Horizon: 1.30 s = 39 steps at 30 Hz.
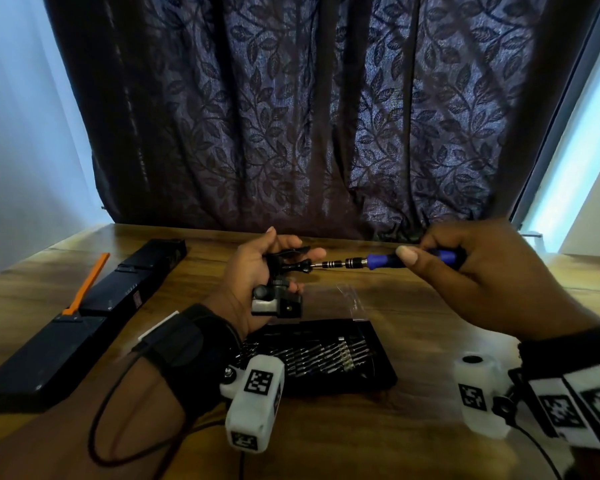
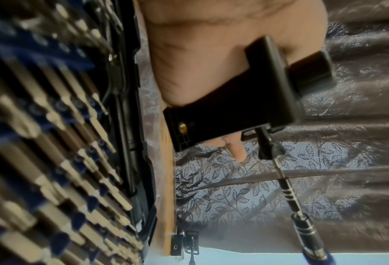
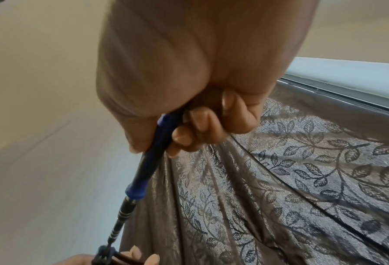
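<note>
My left hand (image 1: 267, 268) grips a small black camera mount clamp (image 1: 278, 296) above the wooden table, its thumbscrew (image 1: 300, 265) pointing right. In the left wrist view the mount (image 2: 245, 100) lies against my palm. My right hand (image 1: 465, 268) holds a blue-handled precision screwdriver (image 1: 381, 261) level, thumb on top and fingers curled round the handle (image 3: 157, 143). Its tip sits in the head of the thumbscrew. The shaft (image 2: 288, 193) runs from the mount toward the lower right in the left wrist view.
An open black case of screwdriver bits (image 1: 329, 358) lies on the table (image 1: 413, 313) under my hands, its clear lid (image 1: 352, 299) behind it. Long black boxes (image 1: 94, 310) and an orange strip (image 1: 87, 282) lie at the left. A patterned curtain (image 1: 309, 116) hangs behind.
</note>
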Motion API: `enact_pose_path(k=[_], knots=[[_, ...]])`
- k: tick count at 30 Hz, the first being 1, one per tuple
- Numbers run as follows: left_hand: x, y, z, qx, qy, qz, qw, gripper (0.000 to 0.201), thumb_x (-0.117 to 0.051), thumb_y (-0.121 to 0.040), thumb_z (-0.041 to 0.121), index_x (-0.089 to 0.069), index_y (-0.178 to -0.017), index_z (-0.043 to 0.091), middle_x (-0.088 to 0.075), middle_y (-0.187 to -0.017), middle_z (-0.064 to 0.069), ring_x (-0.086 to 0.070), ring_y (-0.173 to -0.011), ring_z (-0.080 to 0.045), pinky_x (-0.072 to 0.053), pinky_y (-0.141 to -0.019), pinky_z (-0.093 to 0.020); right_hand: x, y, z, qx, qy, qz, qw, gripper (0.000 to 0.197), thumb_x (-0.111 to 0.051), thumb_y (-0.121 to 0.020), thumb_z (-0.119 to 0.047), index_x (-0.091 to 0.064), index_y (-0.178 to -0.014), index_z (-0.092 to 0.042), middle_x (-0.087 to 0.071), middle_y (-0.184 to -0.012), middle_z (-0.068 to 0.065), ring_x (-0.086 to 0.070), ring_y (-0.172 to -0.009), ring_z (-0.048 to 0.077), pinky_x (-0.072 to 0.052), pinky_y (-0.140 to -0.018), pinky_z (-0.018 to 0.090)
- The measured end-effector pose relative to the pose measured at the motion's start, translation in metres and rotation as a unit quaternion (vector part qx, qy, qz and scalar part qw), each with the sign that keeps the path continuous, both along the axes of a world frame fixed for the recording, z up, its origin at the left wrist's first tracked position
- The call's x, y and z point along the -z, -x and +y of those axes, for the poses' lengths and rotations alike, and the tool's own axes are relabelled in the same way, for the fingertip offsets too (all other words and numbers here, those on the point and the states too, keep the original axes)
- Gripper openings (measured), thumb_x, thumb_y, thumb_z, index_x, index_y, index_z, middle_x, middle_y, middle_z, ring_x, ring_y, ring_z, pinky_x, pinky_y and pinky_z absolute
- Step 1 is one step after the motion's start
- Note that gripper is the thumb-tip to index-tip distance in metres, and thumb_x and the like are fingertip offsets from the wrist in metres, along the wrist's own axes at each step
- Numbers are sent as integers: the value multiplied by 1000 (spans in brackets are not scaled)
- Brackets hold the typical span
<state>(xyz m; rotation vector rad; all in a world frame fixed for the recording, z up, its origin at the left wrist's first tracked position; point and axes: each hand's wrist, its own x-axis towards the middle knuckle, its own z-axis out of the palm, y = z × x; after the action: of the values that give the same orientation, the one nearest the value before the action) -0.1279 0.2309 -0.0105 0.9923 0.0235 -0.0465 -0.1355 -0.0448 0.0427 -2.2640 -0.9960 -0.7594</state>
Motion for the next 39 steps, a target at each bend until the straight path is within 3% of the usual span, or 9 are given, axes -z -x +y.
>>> enact_pose_path(k=[3,8,15,20,24,28,32,35,39], knots=[[0,-1,2,-3,5,8,1000,49,-32,-110,45,-61,-89,11,-75,-111,-24,-58,-42,-19,-48,-51,-27,5,-5,0,1,10,12,1000,52,-51,-95,-63,-62,-66,-22,-52,-52,0,-51,-47,18,-36,-44,28],[-3,0,1,-8,-1,13,1000,50,-31,-110,45,-61,-89,12,-75,-111,-23,-52,-38,-19,-48,-52,-28,9,-9,-1,-30,20,15,999,23,-81,-85,-36,-62,-82,-24,-57,-63,-4,-50,-53,16,-35,-48,18],[-13,7,-3,-20,-28,3,999,48,-30,-111,40,-58,-86,10,-75,-101,-24,-62,-42,-15,-40,-57,-30,13,-11,-1,-29,51,14,998,42,-51,-96,-56,-59,-64,-28,-52,-53,-5,-49,-46,12,-29,-44,17],[-13,9,-4,-10,-32,-4,999,49,-30,-111,40,-59,-86,10,-73,-110,-27,-65,-45,-16,-45,-47,-23,10,-8,1,-40,22,10,999,25,-74,-83,-49,-60,-83,-28,-62,-68,-8,-54,-52,12,-37,-47,16],[-13,7,-5,-6,-41,-6,999,49,-31,-112,39,-58,-84,8,-73,-109,-28,-69,-52,-18,-43,-45,-24,10,-6,1,-41,25,-13,999,26,-67,-83,-52,-61,-76,-27,-59,-64,-7,-54,-54,11,-34,-48,14],[-10,3,-4,-8,-52,-6,999,50,-32,-111,40,-61,-83,9,-73,-110,-30,-70,-77,-26,-44,-45,-23,10,-6,2,-22,44,-24,998,32,-59,-89,-52,-63,-71,-26,-57,-57,-9,-54,-54,11,-32,-47,12],[-9,1,-6,-5,-53,-7,999,50,-33,-111,39,-61,-82,8,-73,-108,-32,-74,-77,-24,-44,-43,-22,11,-9,-1,-10,65,-18,998,38,-51,-93,-56,-61,-68,-28,-50,-51,-8,-51,-49,13,-33,-44,23],[-8,1,-7,-6,-55,-4,998,50,-33,-111,39,-60,-82,8,-72,-111,-32,-76,-74,-23,-43,-44,-22,12,-10,-1,-3,77,-14,997,43,-47,-95,-58,-59,-65,-29,-49,-50,-6,-50,-48,13,-30,-44,20],[-10,4,-8,-16,-62,0,998,50,-33,-111,39,-60,-83,9,-73,-110,-30,-75,-72,-21,-43,-46,-24,11,-7,2,-14,61,-1,998,33,-60,-87,-61,-69,-77,-31,-62,-61,-12,-59,-54,9,-39,-48,19]])
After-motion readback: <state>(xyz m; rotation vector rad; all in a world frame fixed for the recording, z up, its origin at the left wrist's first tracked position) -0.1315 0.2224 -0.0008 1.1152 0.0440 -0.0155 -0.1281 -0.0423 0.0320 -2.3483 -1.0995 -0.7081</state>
